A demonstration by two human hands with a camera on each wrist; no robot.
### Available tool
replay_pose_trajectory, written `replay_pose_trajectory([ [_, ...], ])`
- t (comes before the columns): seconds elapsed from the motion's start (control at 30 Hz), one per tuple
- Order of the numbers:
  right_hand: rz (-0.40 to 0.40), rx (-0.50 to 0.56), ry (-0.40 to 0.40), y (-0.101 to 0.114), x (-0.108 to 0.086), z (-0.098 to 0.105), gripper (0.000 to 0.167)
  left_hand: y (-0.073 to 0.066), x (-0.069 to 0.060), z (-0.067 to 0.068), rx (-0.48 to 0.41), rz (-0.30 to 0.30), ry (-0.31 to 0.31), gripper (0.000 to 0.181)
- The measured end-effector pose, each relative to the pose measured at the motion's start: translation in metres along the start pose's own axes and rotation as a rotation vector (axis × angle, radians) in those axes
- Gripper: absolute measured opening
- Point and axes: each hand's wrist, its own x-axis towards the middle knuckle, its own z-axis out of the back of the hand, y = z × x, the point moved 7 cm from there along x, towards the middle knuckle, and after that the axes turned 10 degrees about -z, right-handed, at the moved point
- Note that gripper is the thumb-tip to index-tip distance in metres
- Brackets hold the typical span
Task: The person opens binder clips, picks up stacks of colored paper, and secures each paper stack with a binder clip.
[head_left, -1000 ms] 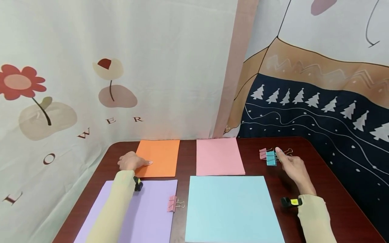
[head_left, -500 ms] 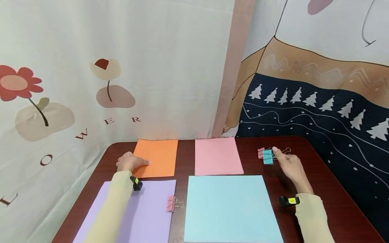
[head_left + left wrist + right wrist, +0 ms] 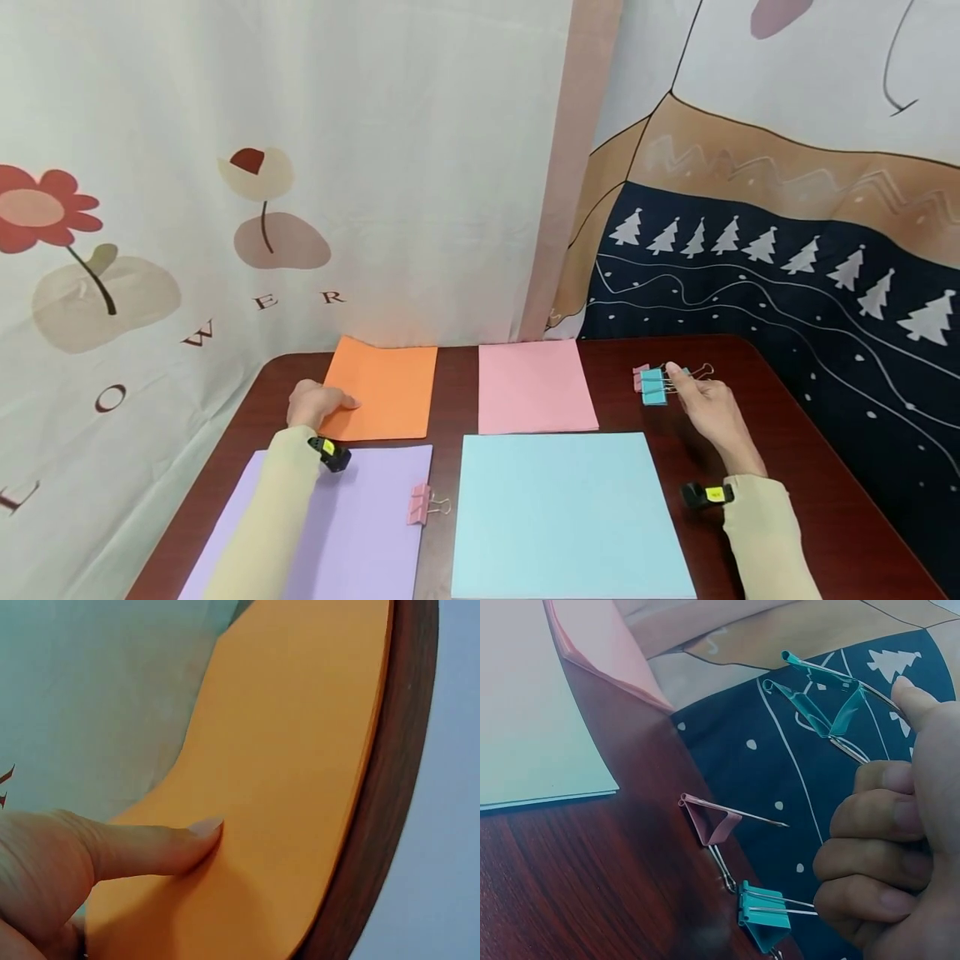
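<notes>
My left hand pinches the left side of the orange paper. In the left wrist view the thumb lies on top of the orange sheets, whose edge bends upward; the fingers beneath are mostly hidden. At the far right, my right hand pinches the wire handles of a teal binder clip between thumb and forefinger. The right wrist view shows this clip's mouth spread, facing away from the palm, with the other fingers curled. Below it, a pink binder clip and a second teal binder clip lie on the table.
Pink paper lies right of the orange paper. Nearer are light blue paper and purple paper, with a pink binder clip on the purple paper's right edge. The dark wooden table meets curtains at the back.
The left hand has drawn slightly back on the orange paper, whose far left corner now lifts and bends. The right hand keeps hold of the teal clip with little movement. The head view has shifted slightly.
</notes>
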Motion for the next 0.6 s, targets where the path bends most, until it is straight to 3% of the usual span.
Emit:
replay_pose_trajectory([
  [0.1,0.006,0.002,-0.007,0.001,-0.001,-0.001,0.074,0.001,0.001,-0.001,-0.035,-0.019,-0.011,0.082],
  [0.23,0.021,0.014,-0.014,0.003,-0.002,-0.005,0.074,-0.001,0.002,-0.003,-0.070,-0.098,-0.001,0.090],
  [0.4,0.059,0.032,-0.014,0.008,-0.003,-0.008,0.074,-0.005,0.000,-0.003,-0.090,-0.188,0.016,0.084],
  [0.6,0.078,0.043,-0.021,0.011,-0.005,-0.011,0.074,-0.008,-0.004,-0.003,-0.137,-0.251,0.015,0.077],
])
